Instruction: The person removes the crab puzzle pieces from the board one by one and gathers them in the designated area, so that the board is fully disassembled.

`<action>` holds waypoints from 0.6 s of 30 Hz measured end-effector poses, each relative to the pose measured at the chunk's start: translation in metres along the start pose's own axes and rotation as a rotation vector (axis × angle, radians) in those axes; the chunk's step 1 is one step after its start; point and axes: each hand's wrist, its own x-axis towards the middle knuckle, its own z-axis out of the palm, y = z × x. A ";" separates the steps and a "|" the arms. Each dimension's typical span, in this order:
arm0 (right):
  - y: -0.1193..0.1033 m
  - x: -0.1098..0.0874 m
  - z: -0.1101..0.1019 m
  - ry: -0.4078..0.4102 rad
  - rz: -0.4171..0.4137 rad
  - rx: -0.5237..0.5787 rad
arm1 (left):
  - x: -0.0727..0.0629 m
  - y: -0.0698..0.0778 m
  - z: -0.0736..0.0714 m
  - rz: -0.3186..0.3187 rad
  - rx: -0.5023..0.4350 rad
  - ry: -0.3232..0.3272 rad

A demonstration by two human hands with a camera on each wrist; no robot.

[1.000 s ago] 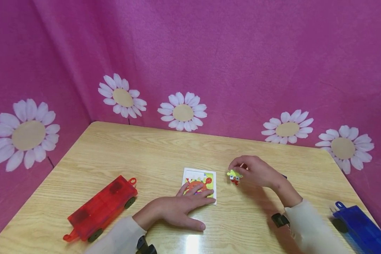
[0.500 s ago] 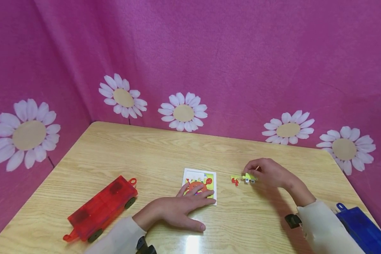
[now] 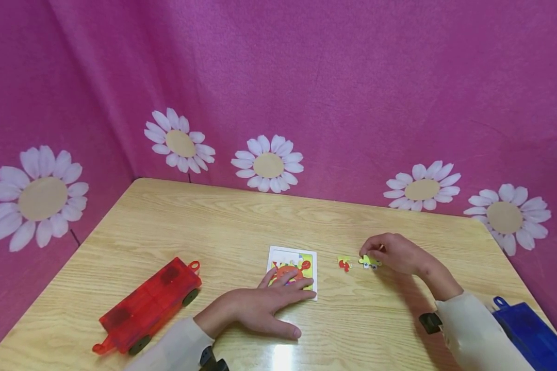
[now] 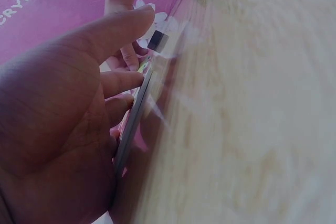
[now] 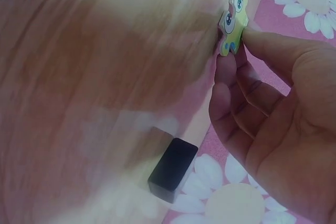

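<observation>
My left hand (image 3: 266, 306) lies with fingers spread over a small white-rimmed puzzle tray (image 3: 314, 268), in the head view. An orange crab picture (image 3: 288, 270) shows beyond its fingertips; the tray's near part is covered by the fingers. To the tray's right, my right hand (image 3: 396, 253) pinches a yellow jigsaw piece (image 5: 232, 24) printed with two eyes, between thumb and fingers. Just left of that piece, another jigsaw piece (image 3: 344, 264), yellow with a red claw, lies on the table. From the left wrist view, the tray appears edge-on under the fingers.
A red see-through toy wagon (image 3: 150, 304) stands at the left, and a blue one (image 3: 529, 327) at the right edge, partly behind the right sleeve. A black block (image 5: 173, 169) sits near the right hand. Pink flowered cloth (image 3: 329, 103) hangs behind the wooden table (image 3: 213, 221).
My right hand has moved rightward with the eyed jigsaw piece, uncovering the red-clawed piece. During the last half second it shifted only slightly. The left hand has stayed on the tray.
</observation>
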 end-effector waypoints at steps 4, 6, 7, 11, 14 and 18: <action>0.001 0.000 0.001 0.007 0.012 -0.006 | 0.000 0.000 0.000 -0.001 0.003 0.000; 0.000 0.000 0.001 0.014 0.017 -0.007 | 0.000 0.000 0.000 -0.001 0.002 0.001; 0.000 0.001 0.001 0.018 0.014 -0.007 | 0.000 0.000 0.000 -0.001 0.000 0.000; -0.001 0.000 0.000 0.034 0.007 -0.007 | 0.000 0.000 0.000 0.001 -0.004 -0.003; -0.002 0.000 -0.001 0.037 0.014 -0.008 | 0.000 0.001 0.000 0.003 -0.003 -0.002; -0.005 0.002 -0.003 0.042 0.022 -0.003 | 0.000 0.001 0.000 0.003 -0.003 -0.002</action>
